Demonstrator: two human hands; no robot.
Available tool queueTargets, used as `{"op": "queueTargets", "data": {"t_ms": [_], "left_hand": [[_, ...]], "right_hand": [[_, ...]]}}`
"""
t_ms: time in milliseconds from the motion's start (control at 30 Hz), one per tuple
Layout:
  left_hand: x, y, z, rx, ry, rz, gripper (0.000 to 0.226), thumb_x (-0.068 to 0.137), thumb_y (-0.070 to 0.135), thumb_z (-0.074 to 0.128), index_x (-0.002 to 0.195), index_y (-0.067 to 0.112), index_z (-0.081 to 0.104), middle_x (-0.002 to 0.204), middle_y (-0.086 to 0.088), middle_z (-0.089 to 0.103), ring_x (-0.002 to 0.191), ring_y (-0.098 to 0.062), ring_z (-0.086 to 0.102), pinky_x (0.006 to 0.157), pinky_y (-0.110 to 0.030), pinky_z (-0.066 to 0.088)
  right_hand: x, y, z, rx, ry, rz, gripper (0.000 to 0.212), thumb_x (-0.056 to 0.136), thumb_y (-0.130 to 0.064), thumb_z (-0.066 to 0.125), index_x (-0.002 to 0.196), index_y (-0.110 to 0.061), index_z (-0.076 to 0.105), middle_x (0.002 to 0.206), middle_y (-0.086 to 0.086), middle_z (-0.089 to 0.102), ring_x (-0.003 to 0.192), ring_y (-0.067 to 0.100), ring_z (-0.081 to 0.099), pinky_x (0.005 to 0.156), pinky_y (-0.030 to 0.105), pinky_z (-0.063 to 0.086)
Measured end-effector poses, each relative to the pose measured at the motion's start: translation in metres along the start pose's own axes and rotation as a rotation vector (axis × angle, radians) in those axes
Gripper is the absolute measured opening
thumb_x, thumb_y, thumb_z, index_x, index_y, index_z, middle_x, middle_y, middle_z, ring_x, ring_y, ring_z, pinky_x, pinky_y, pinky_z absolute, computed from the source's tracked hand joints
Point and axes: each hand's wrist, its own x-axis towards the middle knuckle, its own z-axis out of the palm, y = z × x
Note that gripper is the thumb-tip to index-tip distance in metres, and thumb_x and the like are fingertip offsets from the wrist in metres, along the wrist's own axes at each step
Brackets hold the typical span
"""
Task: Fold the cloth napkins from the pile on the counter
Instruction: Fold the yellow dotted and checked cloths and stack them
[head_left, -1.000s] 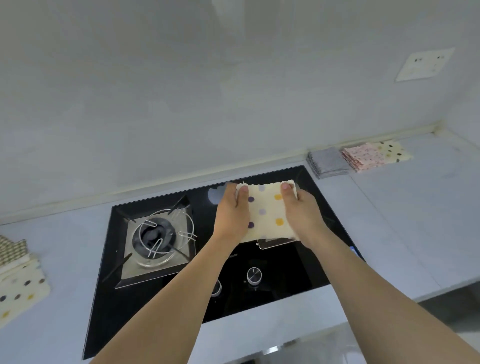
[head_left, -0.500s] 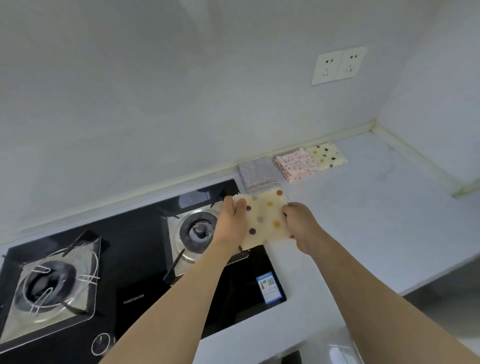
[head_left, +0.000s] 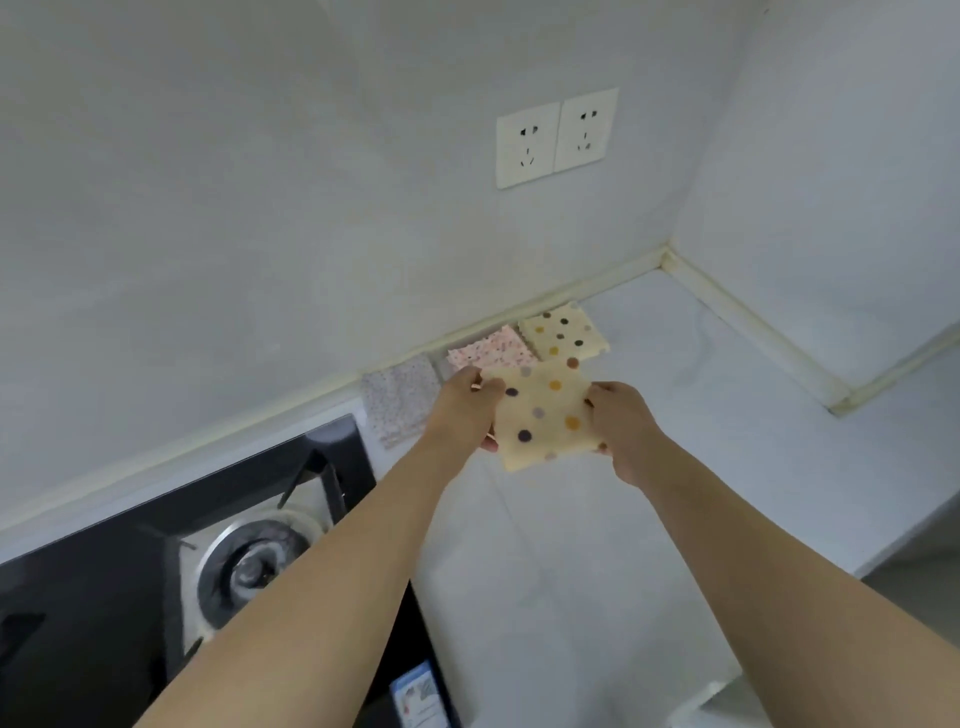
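Observation:
A folded cream napkin with coloured dots (head_left: 543, 415) is held in the air above the white counter (head_left: 649, 519). My left hand (head_left: 462, 410) grips its left edge and my right hand (head_left: 621, 423) grips its right edge. Just beyond it, against the wall, lie three folded stacks: a grey speckled one (head_left: 400, 402), a pink patterned one (head_left: 491, 351) and a cream dotted one (head_left: 563, 332). The held napkin hides the near edge of the pink stack.
A black glass gas hob (head_left: 156, 571) with a burner (head_left: 254, 561) fills the lower left. A double wall socket (head_left: 556, 136) sits above the stacks. The counter turns a corner at the right along a raised backsplash strip (head_left: 737, 312).
Both hands carried the folded dotted napkin rightwards, from over the hob to over the counter in front of the folded stacks. My view swung right with it.

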Motion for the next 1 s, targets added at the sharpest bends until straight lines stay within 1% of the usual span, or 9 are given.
{"op": "queueTargets", "data": {"t_ms": [67,167,333,600,700,800,867,967,1000], "left_hand": [[0.033,0.014,0.022,-0.016,0.003,0.005,0.014,0.094,0.018,0.048,0.102,0.011,0.057,0.09,-0.01,0.069,0.071,-0.029,0.068,0.051,-0.033,0.054],[0.081,0.031,0.05,-0.053,0.049,-0.018,0.006,0.094,0.018,0.049,0.094,0.017,0.055,0.086,-0.009,0.067,0.066,-0.03,0.066,0.051,-0.033,0.053],[0.141,0.053,0.074,-0.018,0.11,-0.028,0.008,0.095,0.017,0.047,0.094,0.012,0.053,0.081,-0.01,0.063,0.06,-0.027,0.061,0.042,-0.027,0.049],[0.204,0.058,0.093,0.092,0.158,-0.079,0.016,0.095,0.025,0.048,0.083,0.015,0.049,0.075,-0.013,0.056,0.058,-0.03,0.057,0.054,-0.041,0.058],[0.212,0.055,0.098,0.144,0.183,-0.115,0.013,0.098,0.027,0.046,0.094,0.016,0.051,0.075,-0.007,0.059,0.057,-0.025,0.059,0.059,-0.039,0.057],[0.213,0.049,0.099,0.28,0.264,-0.117,0.033,0.096,0.03,0.042,0.12,0.011,0.052,0.09,-0.002,0.063,0.075,-0.019,0.059,0.066,-0.03,0.044],[0.207,0.048,0.103,0.304,0.266,-0.093,0.036,0.096,0.028,0.04,0.125,0.01,0.049,0.092,0.002,0.058,0.075,-0.012,0.054,0.063,-0.028,0.037],[0.191,0.049,0.109,0.392,0.243,-0.009,0.033,0.098,0.028,0.04,0.125,0.01,0.048,0.107,-0.001,0.058,0.085,-0.016,0.053,0.073,-0.028,0.037],[0.186,0.049,0.111,0.429,0.238,0.023,0.033,0.099,0.029,0.04,0.126,0.011,0.048,0.115,-0.004,0.058,0.093,-0.02,0.054,0.077,-0.027,0.036]], "right_hand": [[0.035,-0.016,-0.016,0.004,-0.023,-0.023,0.033,0.097,-0.012,0.038,0.124,-0.007,0.057,0.11,0.015,0.059,0.089,0.023,0.053,0.087,0.046,0.05],[0.084,-0.037,-0.038,0.021,-0.046,-0.064,0.038,0.093,-0.013,0.046,0.129,0.001,0.052,0.124,0.024,0.057,0.08,0.02,0.053,0.074,0.038,0.046],[0.15,-0.06,-0.055,0.096,-0.039,-0.063,0.038,0.094,-0.008,0.045,0.13,0.003,0.049,0.134,0.027,0.051,0.097,0.033,0.057,0.082,0.043,0.05],[0.207,-0.062,-0.054,0.087,-0.068,-0.064,0.037,0.095,-0.011,0.044,0.129,0.001,0.051,0.135,0.025,0.051,0.08,0.015,0.053,0.078,0.031,0.047],[0.221,-0.056,-0.051,0.04,-0.092,-0.051,0.037,0.098,-0.013,0.042,0.133,-0.001,0.048,0.14,0.022,0.047,0.103,0.02,0.057,0.076,0.021,0.046],[0.215,-0.057,-0.052,-0.275,0.001,-0.025,0.056,0.092,-0.019,0.059,0.141,-0.004,0.035,0.145,0.01,0.039,0.134,0.017,0.037,0.107,0.016,0.027],[0.212,-0.05,-0.055,-0.582,-0.045,-0.086,0.066,0.088,-0.019,0.065,0.143,-0.005,0.031,0.145,0.007,0.036,0.14,0.019,0.028,0.113,0.021,0.018],[0.211,-0.049,-0.059,-0.595,-0.056,-0.098,0.064,0.089,-0.02,0.064,0.143,-0.007,0.032,0.144,0.006,0.037,0.139,0.019,0.03,0.111,0.021,0.019],[0.207,-0.05,-0.058,-0.469,-0.071,-0.111,0.058,0.092,-0.02,0.061,0.142,-0.008,0.034,0.143,0.005,0.038,0.135,0.019,0.034,0.109,0.022,0.024]]}}
